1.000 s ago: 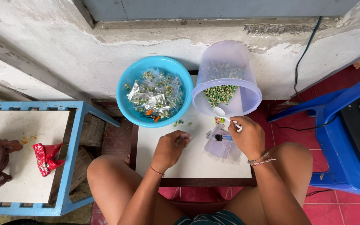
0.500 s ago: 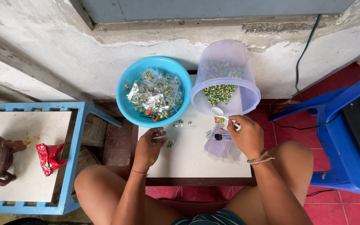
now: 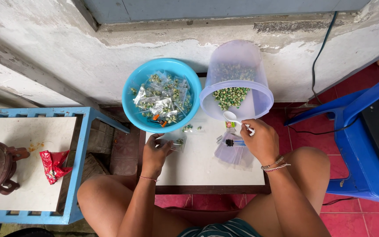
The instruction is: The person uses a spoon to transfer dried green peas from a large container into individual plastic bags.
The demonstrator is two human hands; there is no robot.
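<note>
Low white table (image 3: 207,169) against a peeling wall, bagging peas.
Left hand (image 3: 154,153) pinches a small bag (image 3: 175,143) near the blue bowl (image 3: 133,115); right hand (image 3: 262,140) grips a white spoon (image 3: 232,116) by the tilted tub (image 3: 259,101). Best keep the bag mouth wide, spoon level.

A single head-worn camera looked steeply down from close above, facing the wall, with the small table (image 3: 207,164) filling the frame's centre.
</note>
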